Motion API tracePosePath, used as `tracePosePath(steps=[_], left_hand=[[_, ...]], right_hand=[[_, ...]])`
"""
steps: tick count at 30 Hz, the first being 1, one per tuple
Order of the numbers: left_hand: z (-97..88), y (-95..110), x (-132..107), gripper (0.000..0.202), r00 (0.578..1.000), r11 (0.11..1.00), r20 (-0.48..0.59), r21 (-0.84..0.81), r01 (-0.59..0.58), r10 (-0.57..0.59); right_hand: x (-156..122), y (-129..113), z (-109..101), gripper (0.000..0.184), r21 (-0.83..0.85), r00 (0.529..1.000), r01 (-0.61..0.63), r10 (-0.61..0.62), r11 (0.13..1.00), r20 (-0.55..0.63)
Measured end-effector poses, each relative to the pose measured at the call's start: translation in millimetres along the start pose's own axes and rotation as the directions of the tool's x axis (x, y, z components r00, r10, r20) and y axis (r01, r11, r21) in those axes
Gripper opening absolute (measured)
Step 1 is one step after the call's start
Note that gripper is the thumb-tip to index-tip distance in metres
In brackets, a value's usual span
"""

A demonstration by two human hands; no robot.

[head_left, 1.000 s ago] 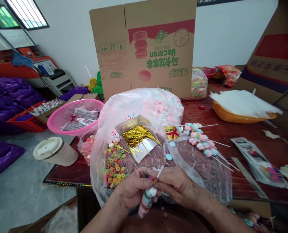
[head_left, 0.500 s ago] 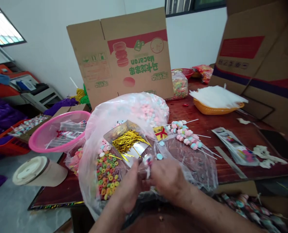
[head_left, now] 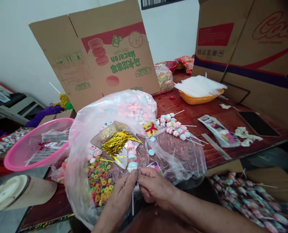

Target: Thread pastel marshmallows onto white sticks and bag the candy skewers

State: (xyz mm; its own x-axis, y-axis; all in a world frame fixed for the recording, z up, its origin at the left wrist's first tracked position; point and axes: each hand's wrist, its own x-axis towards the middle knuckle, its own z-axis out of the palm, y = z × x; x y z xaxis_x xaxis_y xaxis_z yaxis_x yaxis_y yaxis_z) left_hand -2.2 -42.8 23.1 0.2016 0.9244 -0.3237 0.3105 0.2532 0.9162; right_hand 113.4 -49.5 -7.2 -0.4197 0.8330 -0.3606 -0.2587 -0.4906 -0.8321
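Both my hands meet low in the middle of the view, over a big clear plastic bag (head_left: 85, 123) of candy. My left hand (head_left: 121, 197) and my right hand (head_left: 154, 187) pinch a wrapped candy skewer (head_left: 131, 157) that stands upright, pastel sweets at the top, its white stick (head_left: 133, 204) pointing down between my fingers. A small printed label (head_left: 155, 166) sits by my right fingers. Just behind lie gold twist ties (head_left: 117, 142) on a clear sleeve, and coloured ring candies (head_left: 100, 176) show through the bag to the left.
Unwrapped skewers (head_left: 174, 126) lie on the red-brown table (head_left: 231, 106). An orange basket of white sticks (head_left: 198, 87) and printed bags (head_left: 218, 131) sit to the right, with cardboard boxes (head_left: 97, 58) behind. A pink basket (head_left: 29, 149) and lidded cup (head_left: 13, 195) stand left; finished skewers (head_left: 250, 202) fill a box lower right.
The skewer has been turned over: its candy end pointed down a second ago and now stands up above my fingers. My head has swung right, bringing the box of finished skewers into view.
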Motion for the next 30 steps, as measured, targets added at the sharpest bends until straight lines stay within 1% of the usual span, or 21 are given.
tracePosePath(steps=[1,3,5,6,7,9,10,11,12,14,15,17,18,20,22,23,24,26,28,29,30], left_hand=[[1.5,-2.6,2.4,0.037,0.997,0.998,-0.048,0.034,-0.056,0.057],[5.1,-8.1,8.5,0.038,0.967,0.973,-0.171,0.163,-0.163,0.190],[13.0,-12.4,15.6,0.040,0.940,0.911,-0.180,0.354,-0.213,0.290],[18.5,-13.6,19.3,0.040,0.946,0.858,-0.093,0.455,-0.238,0.312],[24.2,-14.0,22.9,0.038,0.951,0.791,0.051,0.542,-0.284,0.306],[32.7,-13.4,31.1,0.031,0.913,0.658,0.330,0.637,-0.402,0.239],[34.0,-12.9,35.9,0.029,0.899,0.601,0.383,0.674,-0.430,0.213],[33.1,-12.8,41.2,0.028,0.906,0.550,0.370,0.722,-0.419,0.205],[30.2,-13.6,47.0,0.027,0.927,0.499,0.315,0.781,-0.376,0.205],[21.7,-18.3,58.6,0.029,0.958,0.392,0.213,0.878,-0.274,0.193],[17.7,-22.5,63.7,0.031,0.964,0.341,0.197,0.907,-0.249,0.179],[12.4,-33.3,71.5,0.031,0.968,0.305,0.193,0.923,-0.235,0.160],[10.8,-39.1,74.3,0.027,0.966,0.322,0.197,0.915,-0.243,0.170],[7.7,-49.1,79.5,0.023,0.948,0.395,0.228,0.868,-0.301,0.223],[2.0,-53.8,86.1,0.028,0.905,0.426,0.263,0.814,-0.395,0.336],[-2.0,-53.5,89.8,0.031,0.870,0.400,0.289,0.799,-0.449,0.400],[-6.8,-51.3,93.2,0.033,0.825,0.344,0.315,0.795,-0.499,0.469],[-18.2,-42.8,97.5,0.035,0.683,0.170,0.423,0.765,-0.621,0.595],[-31.7,-32.5,98.1,0.036,0.552,-0.017,0.546,0.720,-0.693,0.630],[-38.8,-28.1,97.9,0.035,0.511,-0.060,0.586,0.692,-0.720,0.629],[-45.7,-24.6,97.9,0.033,0.506,-0.052,0.610,0.667,-0.743,0.610]], right_hand=[[-1.6,-1.7,-4.3,0.044,-0.063,1.000,0.005,-0.005,0.998,-0.008],[-6.8,-8.3,-16.8,0.044,-0.292,0.978,0.140,-0.177,0.946,-0.106],[-13.6,-15.5,-31.2,0.036,-0.493,0.886,0.290,-0.426,0.820,-0.186],[-17.6,-17.5,-38.7,0.033,-0.529,0.843,0.334,-0.498,0.780,-0.203],[-22.4,-17.4,-47.0,0.034,-0.520,0.825,0.352,-0.520,0.778,-0.220],[-37.1,-9.1,-69.3,0.038,-0.444,0.832,0.321,-0.473,0.837,-0.290],[-48.6,-0.6,-85.1,0.037,-0.406,0.813,0.285,-0.444,0.868,-0.377],[-63.6,10.6,-105.0,0.040,-0.398,0.754,0.248,-0.434,0.883,-0.493],[-82.1,23.8,-128.7,0.041,-0.398,0.655,0.201,-0.425,0.895,-0.625],[-127.6,52.4,-183.1,0.040,-0.467,0.468,-0.003,-0.411,0.884,-0.782],[-152.5,65.6,-209.8,0.036,-0.507,0.424,-0.189,-0.396,0.841,-0.815],[-199.2,84.7,-249.9,0.025,-0.460,0.317,-0.580,-0.333,0.673,-0.888],[-217.8,89.0,-259.5,0.026,-0.421,0.221,-0.711,-0.389,0.563,-0.894],[-237.4,85.5,-256.7,0.035,-0.449,0.166,-0.811,-0.588,0.376,-0.792],[-227.6,67.0,-232.8,0.040,-0.566,0.173,-0.763,-0.744,0.314,-0.646],[-212.3,54.1,-216.7,0.037,-0.634,0.164,-0.705,-0.797,0.317,-0.581],[-191.7,40.3,-199.1,0.032,-0.720,0.186,-0.622,-0.834,0.308,-0.519],[-141.1,14.1,-160.3,0.026,-0.900,0.290,-0.375,-0.894,0.223,-0.342],[-88.2,-5.8,-120.2,0.034,-0.991,0.395,-0.120,-0.912,0.067,-0.110],[-63.6,-12.9,-101.8,0.043,-1.000,0.432,-0.019,-0.902,-0.021,0.011],[-41.2,-18.3,-85.9,0.044,-0.996,0.483,0.050,-0.871,-0.071,0.086]])
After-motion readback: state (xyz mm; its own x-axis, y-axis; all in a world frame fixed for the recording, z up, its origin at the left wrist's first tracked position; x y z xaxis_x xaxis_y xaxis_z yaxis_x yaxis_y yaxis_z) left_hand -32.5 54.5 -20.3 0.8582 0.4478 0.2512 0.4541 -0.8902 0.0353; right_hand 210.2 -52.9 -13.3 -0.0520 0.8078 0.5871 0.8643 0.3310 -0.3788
